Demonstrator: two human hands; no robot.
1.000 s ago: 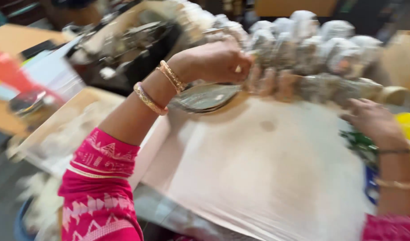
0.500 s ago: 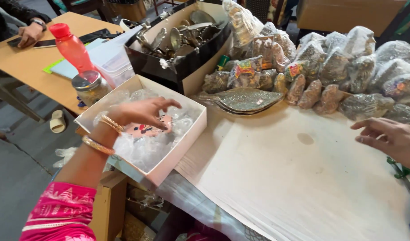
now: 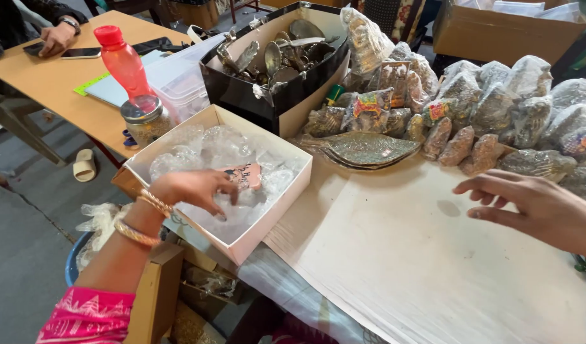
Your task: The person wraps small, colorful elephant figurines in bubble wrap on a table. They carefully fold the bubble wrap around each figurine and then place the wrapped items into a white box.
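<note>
So the left hand (image 3: 191,189) is reaching into a shallow white cardboard box (image 3: 277,207) that's sitting at the table's near-left edge, packed with clear crinkly plastic bags (image 3: 203,150). The fingers are curling down and pinching a small pink card tag (image 3: 245,176) lying on top of the bags, roughly mid-box. The tag is a little rectangle with dark print, its long axis running left to right across the box, tilting slightly up toward the far-right corner. The wrist is wearing two gold bangles (image 3: 146,216), and the forearm is coming in from the box's near-left corner, palm facing down.

The right hand (image 3: 535,207) is hovering well to the right of the box over the beige paper sheet (image 3: 395,255), open and holding nothing, fingers spread loosely and pointing back toward the box.

Just beyond the box's far-right corner, a stack of green glittery leaf-shaped trays (image 3: 363,150) is lying flat. Behind the box is a black carton of metal pieces (image 3: 274,70).
</note>
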